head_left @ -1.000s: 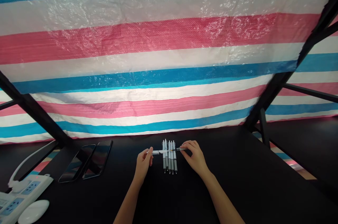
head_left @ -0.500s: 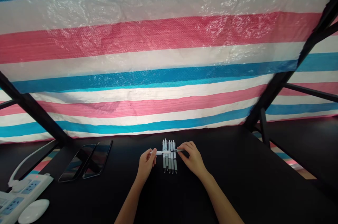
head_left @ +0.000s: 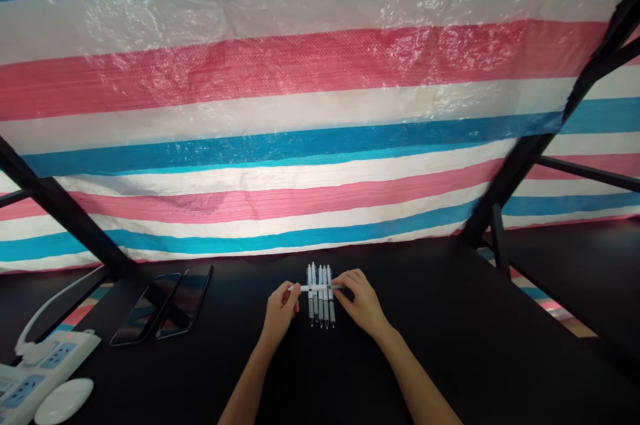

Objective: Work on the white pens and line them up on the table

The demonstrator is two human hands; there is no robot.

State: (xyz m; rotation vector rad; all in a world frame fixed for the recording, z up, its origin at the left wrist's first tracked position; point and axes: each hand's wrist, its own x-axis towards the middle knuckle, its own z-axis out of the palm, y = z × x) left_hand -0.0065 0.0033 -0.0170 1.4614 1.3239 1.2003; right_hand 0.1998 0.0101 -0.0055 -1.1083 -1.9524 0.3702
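A white pen with a grey front end (head_left: 318, 287) lies level between my two hands, above a row of pens. My left hand (head_left: 281, 308) is closed, thumb and fingers pinching the pen's white end. My right hand (head_left: 361, 298) pinches its grey end between thumb and fingertips. Beneath it, several white-and-grey click pens (head_left: 321, 315) rest side by side on the black table, their tips toward me and their clickers away. The held pen crosses over them and hides part of their middles.
Two dark phones (head_left: 146, 308) (head_left: 186, 301) lie to the left. Nearer on that side are a white power strip (head_left: 55, 358) with a cable and a white mouse (head_left: 65, 401). A striped tarp (head_left: 300, 205) hangs behind the table (head_left: 320, 378), between black frame bars (head_left: 505, 185).
My hands have drawn slightly closer together. The dark gap between the pen's white barrel and its grey part has closed up. The row of pens stays put.
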